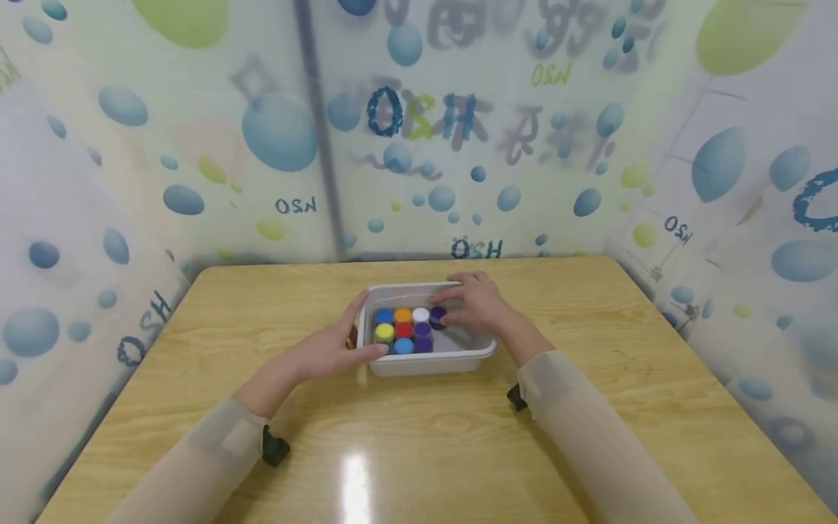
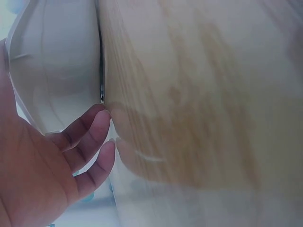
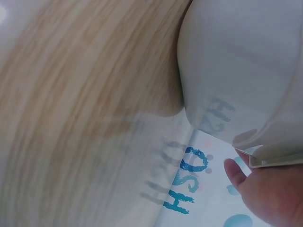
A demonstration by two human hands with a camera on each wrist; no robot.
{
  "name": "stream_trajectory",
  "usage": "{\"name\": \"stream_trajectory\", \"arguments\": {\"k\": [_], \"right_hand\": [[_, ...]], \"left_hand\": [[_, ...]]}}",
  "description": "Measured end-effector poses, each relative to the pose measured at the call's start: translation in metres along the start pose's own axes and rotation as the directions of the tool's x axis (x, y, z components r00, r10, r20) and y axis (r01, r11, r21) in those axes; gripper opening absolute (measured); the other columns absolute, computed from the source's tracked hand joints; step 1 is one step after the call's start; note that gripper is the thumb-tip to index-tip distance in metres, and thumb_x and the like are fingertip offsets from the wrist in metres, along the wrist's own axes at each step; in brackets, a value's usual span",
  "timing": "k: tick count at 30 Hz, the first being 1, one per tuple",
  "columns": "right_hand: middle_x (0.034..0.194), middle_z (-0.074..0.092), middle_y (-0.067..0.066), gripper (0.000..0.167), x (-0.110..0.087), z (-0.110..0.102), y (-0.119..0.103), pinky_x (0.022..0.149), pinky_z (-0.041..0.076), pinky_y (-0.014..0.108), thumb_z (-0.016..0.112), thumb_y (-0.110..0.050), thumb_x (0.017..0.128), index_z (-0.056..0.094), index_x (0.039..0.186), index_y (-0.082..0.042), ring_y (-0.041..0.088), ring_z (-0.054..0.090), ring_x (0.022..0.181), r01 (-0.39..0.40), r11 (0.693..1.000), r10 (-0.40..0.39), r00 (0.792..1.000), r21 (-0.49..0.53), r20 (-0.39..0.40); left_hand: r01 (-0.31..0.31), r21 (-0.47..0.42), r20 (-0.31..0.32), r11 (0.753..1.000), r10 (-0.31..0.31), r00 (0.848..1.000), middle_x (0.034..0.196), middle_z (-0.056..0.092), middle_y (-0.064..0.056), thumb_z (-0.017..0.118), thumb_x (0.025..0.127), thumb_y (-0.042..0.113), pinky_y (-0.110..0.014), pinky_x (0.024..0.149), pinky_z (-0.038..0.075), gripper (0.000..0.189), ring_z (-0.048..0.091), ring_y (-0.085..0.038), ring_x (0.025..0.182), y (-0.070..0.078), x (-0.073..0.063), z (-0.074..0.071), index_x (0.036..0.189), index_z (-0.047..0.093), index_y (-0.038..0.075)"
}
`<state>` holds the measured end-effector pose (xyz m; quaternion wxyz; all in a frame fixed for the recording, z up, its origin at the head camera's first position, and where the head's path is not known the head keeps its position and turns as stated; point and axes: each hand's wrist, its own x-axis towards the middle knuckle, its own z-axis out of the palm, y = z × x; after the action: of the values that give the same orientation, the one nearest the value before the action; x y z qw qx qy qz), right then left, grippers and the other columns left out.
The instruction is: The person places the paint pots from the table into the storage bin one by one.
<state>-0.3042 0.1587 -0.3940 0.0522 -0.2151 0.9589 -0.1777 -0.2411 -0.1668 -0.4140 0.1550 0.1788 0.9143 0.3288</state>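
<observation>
A white plastic bin (image 1: 432, 366) stands on the table, with small paint jars grouped in its left part. My left hand (image 1: 324, 353) holds the bin's left front corner, the thumb over the front rim and other fingers along the outer left wall. My right hand (image 1: 476, 306) reaches in over the right rim; thumb and index finger pinch a dark purple jar (image 1: 438, 314) beside the white-lidded jar (image 1: 420, 314). Near the left thumb are a yellow-lidded jar (image 1: 384, 331) and a light blue one (image 1: 403, 346). The jar contact is hidden in the right wrist view.
The wooden table (image 1: 419, 444) reaches back to a wall (image 1: 419, 204) covered with printed blue and green drops. Orange (image 1: 402, 314), red (image 1: 404, 330) and blue (image 1: 383, 315) lids show among the other jars. Bare bin floor lies right of the jars.
</observation>
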Motion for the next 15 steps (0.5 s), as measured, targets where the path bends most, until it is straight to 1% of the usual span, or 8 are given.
{"name": "stream_trajectory", "arguments": {"k": [2,6,10,13,15], "right_hand": [[0.173,0.044,0.012,0.037,-0.001,0.0,0.001,0.129,0.023,0.068,0.085,-0.032,0.097,0.08,0.133,-0.034,0.044,0.028,0.161,0.004,1.0,-0.004,1.0,0.013,-0.01],[0.172,0.045,0.013,0.034,-0.003,-0.001,0.002,0.128,0.022,0.068,0.085,-0.034,0.097,0.082,0.131,-0.031,0.045,0.03,0.159,0.013,0.998,-0.011,1.0,0.057,-0.028],[0.171,0.047,0.014,0.031,-0.004,0.001,0.006,0.128,0.022,0.069,0.082,-0.036,0.1,0.082,0.13,-0.029,0.045,0.033,0.158,0.023,0.993,-0.016,0.998,0.119,-0.061],[0.17,0.048,0.014,0.03,-0.006,0.003,0.012,0.129,0.023,0.069,0.076,-0.039,0.104,0.081,0.131,-0.027,0.043,0.035,0.159,0.049,0.976,-0.025,0.993,0.213,-0.112],[0.171,0.046,0.015,0.037,-0.012,0.0,0.016,0.129,0.025,0.069,0.07,-0.041,0.108,0.077,0.14,-0.024,0.043,0.034,0.161,0.071,0.956,-0.026,0.987,0.285,-0.16]], "left_hand": [[0.001,0.003,-0.004,1.0,-0.001,1.0,0.133,0.066,-0.016,0.065,0.097,0.078,-0.041,0.09,0.055,0.118,0.064,-0.024,0.109,0.001,0.0,0.001,0.176,-0.014,0.037],[0.003,0.017,0.001,1.0,-0.003,1.0,0.139,0.065,-0.018,0.064,0.097,0.079,-0.042,0.091,0.056,0.119,0.064,-0.024,0.109,0.003,-0.002,0.001,0.176,-0.014,0.036],[0.009,0.016,-0.004,1.0,-0.009,1.0,0.138,0.066,-0.017,0.065,0.096,0.079,-0.042,0.092,0.055,0.119,0.064,-0.024,0.109,0.003,-0.002,0.002,0.176,-0.013,0.036],[0.008,-0.002,-0.002,1.0,-0.008,1.0,0.133,0.067,-0.015,0.066,0.096,0.078,-0.04,0.089,0.055,0.121,0.064,-0.023,0.108,0.002,-0.002,0.003,0.176,-0.013,0.035],[0.007,-0.01,-0.011,1.0,-0.007,1.0,0.129,0.067,-0.013,0.066,0.097,0.078,-0.038,0.086,0.055,0.122,0.064,-0.022,0.105,0.0,-0.003,0.003,0.176,-0.015,0.033]]}}
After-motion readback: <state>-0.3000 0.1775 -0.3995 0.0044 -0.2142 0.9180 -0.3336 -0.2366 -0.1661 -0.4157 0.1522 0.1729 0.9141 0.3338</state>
